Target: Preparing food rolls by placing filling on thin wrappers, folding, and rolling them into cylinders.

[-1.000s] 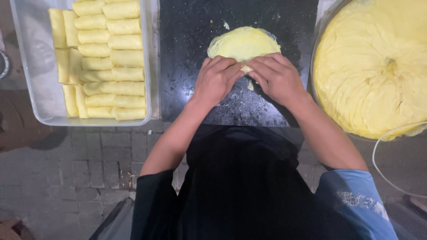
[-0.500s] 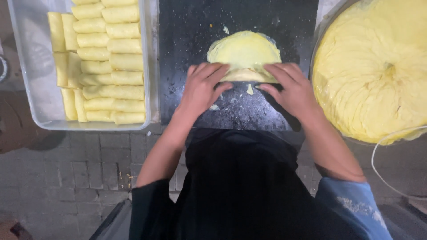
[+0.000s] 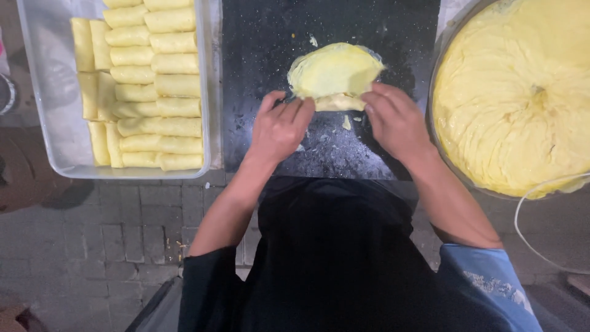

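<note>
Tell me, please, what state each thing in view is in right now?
Crepe: flat on the black board, near edge folded up.
Left hand: fingertips at the fold, holding nothing.
Right hand: fingertips at the fold, holding nothing.
Tray: partly filled with rolled crepes.
Bowl: full of yellow stacked crepes.

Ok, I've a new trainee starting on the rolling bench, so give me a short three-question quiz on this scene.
1. True or false: both hands touch the crepe.
2. Where do the finished rolls lie? A) in the tray B) on the board C) in the bowl
3. Which edge of the crepe is folded over?

Key: 1 true: left hand and right hand press its near edge. 2 A. 3 The edge nearest the person.
</note>
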